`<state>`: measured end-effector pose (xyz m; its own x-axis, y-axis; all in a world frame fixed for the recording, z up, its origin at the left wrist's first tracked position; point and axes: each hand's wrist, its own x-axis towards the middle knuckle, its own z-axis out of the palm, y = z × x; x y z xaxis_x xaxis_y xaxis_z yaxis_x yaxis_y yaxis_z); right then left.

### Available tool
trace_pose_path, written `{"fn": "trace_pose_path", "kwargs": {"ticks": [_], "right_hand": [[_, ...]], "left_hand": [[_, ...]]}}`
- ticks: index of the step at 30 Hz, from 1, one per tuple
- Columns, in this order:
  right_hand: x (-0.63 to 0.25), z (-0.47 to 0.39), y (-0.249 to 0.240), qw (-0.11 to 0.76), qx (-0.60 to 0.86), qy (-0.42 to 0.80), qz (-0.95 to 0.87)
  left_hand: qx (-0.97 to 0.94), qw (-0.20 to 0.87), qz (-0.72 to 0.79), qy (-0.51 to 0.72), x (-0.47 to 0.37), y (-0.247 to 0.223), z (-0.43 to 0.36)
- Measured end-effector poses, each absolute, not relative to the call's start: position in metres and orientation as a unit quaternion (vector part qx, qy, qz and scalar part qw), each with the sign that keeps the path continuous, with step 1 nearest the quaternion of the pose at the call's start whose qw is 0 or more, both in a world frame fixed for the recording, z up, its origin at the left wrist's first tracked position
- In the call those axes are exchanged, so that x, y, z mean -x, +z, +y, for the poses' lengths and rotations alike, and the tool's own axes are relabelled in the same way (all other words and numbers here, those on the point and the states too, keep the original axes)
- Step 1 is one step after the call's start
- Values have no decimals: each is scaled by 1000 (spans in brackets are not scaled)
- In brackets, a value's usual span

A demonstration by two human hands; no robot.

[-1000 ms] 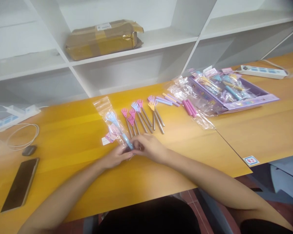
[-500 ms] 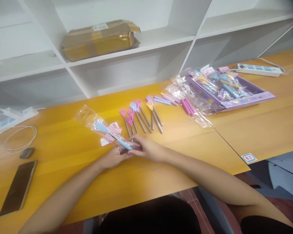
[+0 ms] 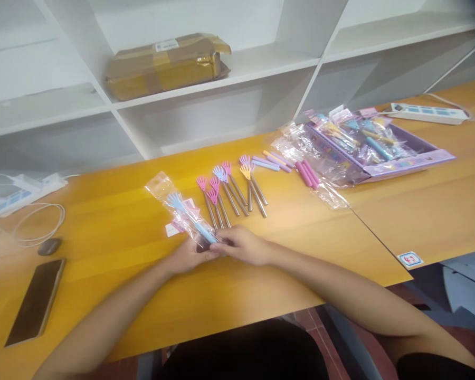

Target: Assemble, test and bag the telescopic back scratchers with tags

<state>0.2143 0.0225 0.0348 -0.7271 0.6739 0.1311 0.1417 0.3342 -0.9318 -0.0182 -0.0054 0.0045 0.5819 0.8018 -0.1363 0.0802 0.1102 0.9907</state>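
Note:
A light blue back scratcher [image 3: 203, 231] lies slanted in a clear plastic bag [image 3: 161, 186], its hand-shaped head pointing away to the left. My left hand [image 3: 189, 256] is closed on the near end of the bagged handle from below. My right hand [image 3: 245, 245] pinches the same end from the right, fingertips partly hidden. Pink and white cards [image 3: 176, 228] lie under and beside the bag. Just beyond my hands are several loose back scratchers [image 3: 229, 195] with pink, blue, purple and yellow heads and bare metal rods.
Purple, blue and yellow handle sleeves [image 3: 266, 163] and thicker pink sleeves [image 3: 307, 174] lie farther right. A purple display box [image 3: 414, 161] holds bagged scratchers. At left are a phone [image 3: 35, 302], a dark small device [image 3: 49, 246] and a power strip [image 3: 29, 195]. A taped parcel [image 3: 168, 66] sits on the shelf.
The bagged back scratcher has turned a little more upright, its bag's far end shifting right. Both hands keep hold of its near end. The view has shifted slightly.

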Motion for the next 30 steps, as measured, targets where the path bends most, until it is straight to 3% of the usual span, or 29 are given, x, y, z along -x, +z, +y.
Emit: {"fn": "trace_pose_path", "kwargs": {"ticks": [6, 14, 30], "right_hand": [[-215, 22, 34, 284, 230, 567, -738], [-213, 23, 35, 255, 193, 676, -663], [-212, 27, 26, 249, 171, 758, -579]], "left_hand": [[-667, 602, 369, 237, 19, 3, -7], [-673, 603, 345, 256, 14, 7, -8], [-760, 496, 351, 233, 15, 18, -10]]}}
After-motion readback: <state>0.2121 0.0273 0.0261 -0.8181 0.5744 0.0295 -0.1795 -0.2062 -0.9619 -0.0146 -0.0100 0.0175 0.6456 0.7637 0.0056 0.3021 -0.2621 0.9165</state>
